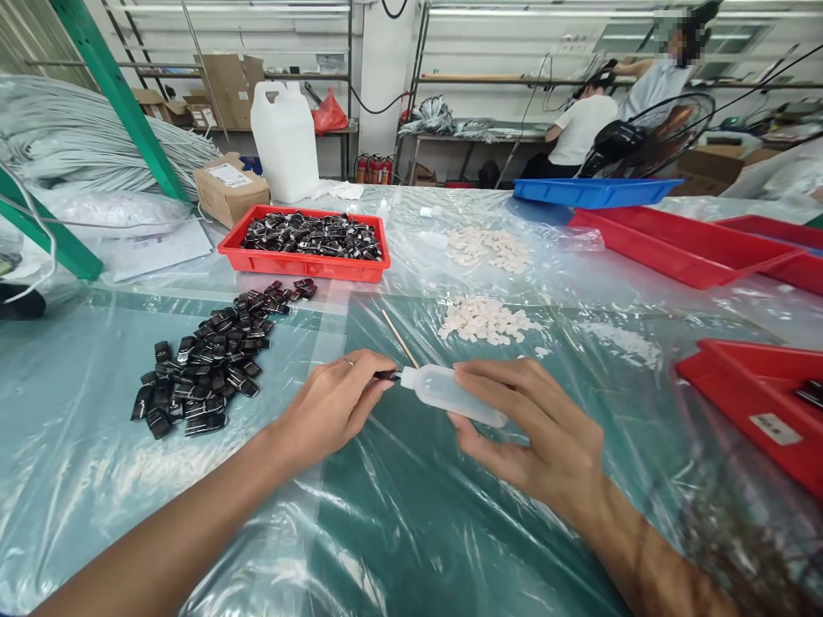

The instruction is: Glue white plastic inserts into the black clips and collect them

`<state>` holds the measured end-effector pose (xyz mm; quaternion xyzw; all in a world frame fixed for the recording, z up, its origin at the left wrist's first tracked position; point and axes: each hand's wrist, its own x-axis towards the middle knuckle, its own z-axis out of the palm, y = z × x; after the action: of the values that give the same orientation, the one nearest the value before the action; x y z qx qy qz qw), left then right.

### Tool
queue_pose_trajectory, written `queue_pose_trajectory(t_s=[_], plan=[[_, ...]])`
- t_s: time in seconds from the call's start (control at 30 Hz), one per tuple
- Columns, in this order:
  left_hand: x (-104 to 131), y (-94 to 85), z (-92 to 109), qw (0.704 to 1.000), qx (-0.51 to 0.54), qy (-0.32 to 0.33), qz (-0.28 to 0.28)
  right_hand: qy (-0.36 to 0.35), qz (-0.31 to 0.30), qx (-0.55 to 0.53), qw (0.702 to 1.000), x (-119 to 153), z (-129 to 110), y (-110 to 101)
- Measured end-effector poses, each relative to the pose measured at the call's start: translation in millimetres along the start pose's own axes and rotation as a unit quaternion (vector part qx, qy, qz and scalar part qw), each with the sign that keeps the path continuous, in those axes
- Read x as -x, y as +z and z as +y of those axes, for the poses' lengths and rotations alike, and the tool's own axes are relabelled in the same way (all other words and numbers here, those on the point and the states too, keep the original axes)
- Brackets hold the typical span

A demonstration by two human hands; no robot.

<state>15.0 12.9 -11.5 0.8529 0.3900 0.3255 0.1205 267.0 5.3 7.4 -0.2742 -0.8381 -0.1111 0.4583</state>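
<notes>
Between thumb and fingers, my left hand (340,396) pinches a small black plastic part (387,375), mostly hidden by the fingers. My right hand (531,420) grips a translucent squeeze bottle (450,394), held on its side. The bottle's nozzle points left and meets the black part; whether liquid comes out cannot be seen. Just behind the bottle, a thin wooden stick (399,338) lies on the plastic-covered table. A loose heap of similar black parts (215,356) spreads to the left of my left hand. Beyond the bottle lies a pile of small whitish pieces (485,321).
A red tray (302,266) full of black parts stands at the back left, near a white jug (286,141) and a cardboard box (231,190). More whitish pieces (492,248) lie farther back. Red trays (694,244) and a blue tray (595,194) are at right. Two people sit or stand beyond.
</notes>
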Motion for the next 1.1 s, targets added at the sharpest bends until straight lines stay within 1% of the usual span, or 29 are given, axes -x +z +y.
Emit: queue_pose_trajectory(t_s=[0.1, 0.27, 0.37, 0.7, 0.83, 1.03, 1.1], plan=[[0.4, -0.7, 1.0, 1.0, -0.001, 0.005, 0.002, -0.009, 0.005, -0.004, 1.0, -0.2, 1.0, -1.1], [0.4, -0.7, 1.1, 1.0, -0.015, 0.025, -0.002, -0.007, -0.018, -0.004, 1.0, -0.6, 1.8, -4.6], [0.0, -0.3, 0.9, 0.999, -0.015, 0.036, 0.001, -0.018, -0.019, 0.0, 1.0, -0.5, 0.8, -5.7], [-0.9, -2.7, 3.3, 1.0, -0.011, 0.024, 0.004, -0.03, -0.021, 0.036, 0.999, 0.9, -2.0, -5.9], [-0.2, -1.3, 2.1, 0.999, -0.015, 0.031, 0.008, -0.04, -0.022, 0.052, 0.998, 2.6, -0.4, -4.6], [-0.7, -1.5, 2.0, 0.999, -0.019, 0.033, 0.007, -0.029, -0.021, 0.041, 0.999, 1.6, -1.1, -4.0], [-0.7, -1.8, 2.2, 0.999, -0.017, 0.026, 0.004, -0.008, -0.024, 0.021, 0.999, 3.1, -0.2, -3.1]])
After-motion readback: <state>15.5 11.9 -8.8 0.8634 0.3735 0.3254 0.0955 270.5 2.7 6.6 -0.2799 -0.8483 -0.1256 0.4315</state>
